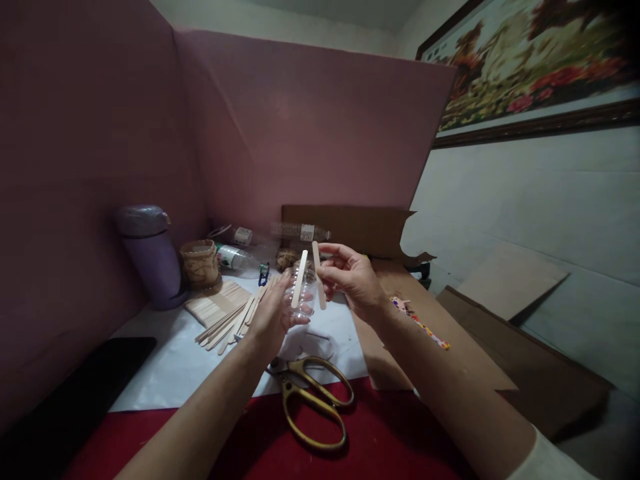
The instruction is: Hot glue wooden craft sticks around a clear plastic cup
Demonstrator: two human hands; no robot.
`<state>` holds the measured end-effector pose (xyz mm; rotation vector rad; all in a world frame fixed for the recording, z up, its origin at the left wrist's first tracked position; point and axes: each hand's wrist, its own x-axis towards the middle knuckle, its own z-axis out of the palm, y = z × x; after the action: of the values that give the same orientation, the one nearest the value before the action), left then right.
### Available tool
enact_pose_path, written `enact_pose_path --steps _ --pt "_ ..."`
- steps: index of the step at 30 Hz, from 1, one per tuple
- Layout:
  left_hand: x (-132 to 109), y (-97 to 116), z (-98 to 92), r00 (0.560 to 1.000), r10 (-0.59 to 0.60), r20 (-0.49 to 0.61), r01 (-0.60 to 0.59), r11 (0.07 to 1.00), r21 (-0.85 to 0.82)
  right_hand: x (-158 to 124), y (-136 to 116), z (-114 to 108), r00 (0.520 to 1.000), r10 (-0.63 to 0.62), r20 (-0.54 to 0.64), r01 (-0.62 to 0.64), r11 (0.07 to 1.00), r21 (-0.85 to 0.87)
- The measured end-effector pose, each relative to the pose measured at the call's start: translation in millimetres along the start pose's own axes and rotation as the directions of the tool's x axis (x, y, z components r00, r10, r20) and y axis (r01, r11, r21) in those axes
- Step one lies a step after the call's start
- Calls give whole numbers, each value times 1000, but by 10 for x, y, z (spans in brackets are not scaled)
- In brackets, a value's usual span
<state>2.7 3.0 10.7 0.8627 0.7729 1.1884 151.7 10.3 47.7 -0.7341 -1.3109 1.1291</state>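
The left hand [273, 317] is raised above the white sheet [175, 367], its fingers curled around a clear plastic container [306, 298]. 1 wooden stick [299, 279] stands nearly upright against the container's near side. Whether the thumb presses it there cannot be told.

The right hand [350, 277] is just beside it, thumb and fingers pinching a second stick [319, 283], which tilts slightly and crosses the container's right edge. The 2 sticks stand close together, apart at the top.

Below the hands, gold-handled scissors [310, 393] lie partly on the sheet and partly on the red cloth [390, 440]. A loose pile of sticks [225, 310] lies left of the left hand. Behind it stand a purple flask [150, 257] and a small brown cup [200, 263]. Brown cardboard [360, 227] leans behind the hands.
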Motion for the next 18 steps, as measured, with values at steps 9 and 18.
enact_pose_path --steps 9,18 --pt "-16 27 10 999 -24 -27 24 1000 -7 -40 -84 9 953 191 233 -220 970 103" --pt "18 -4 -32 1000 -15 -13 15 1000 1 -6 -138 21 984 30 175 -44 996 74"
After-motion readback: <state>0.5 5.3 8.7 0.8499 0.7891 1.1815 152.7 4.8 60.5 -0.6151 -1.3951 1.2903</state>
